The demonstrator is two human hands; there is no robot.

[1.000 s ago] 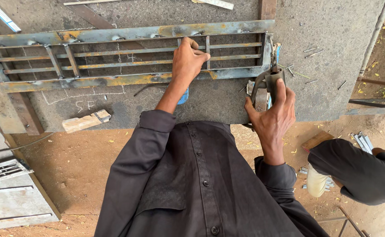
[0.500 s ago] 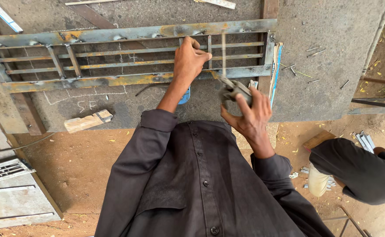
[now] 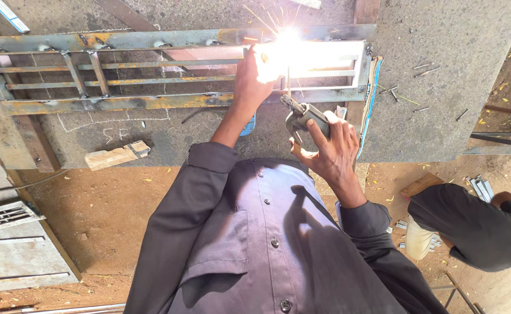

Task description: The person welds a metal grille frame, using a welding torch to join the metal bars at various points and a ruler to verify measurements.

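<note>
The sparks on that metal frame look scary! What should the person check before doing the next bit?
1. Right hand grips the welding holder firmly: ok.
2. Rod tip meets the metal frame: cannot tell, glare hides it.
3. Left hand clear of the sparks: not ok, right beside them.
4. Hands gloved: not ok, bare.
5. Frame lying flat on the concrete slab: ok.

I see a grey concrete slab [image 3: 442,87] serving as workbench, chalk marks [image 3: 113,125] on its face. Below it, reddish dirt floor [image 3: 101,215] in sunlight. A wood block [image 3: 116,156] lies at the slab edge. Metal sheets [image 3: 17,256] rest lower left.
</note>
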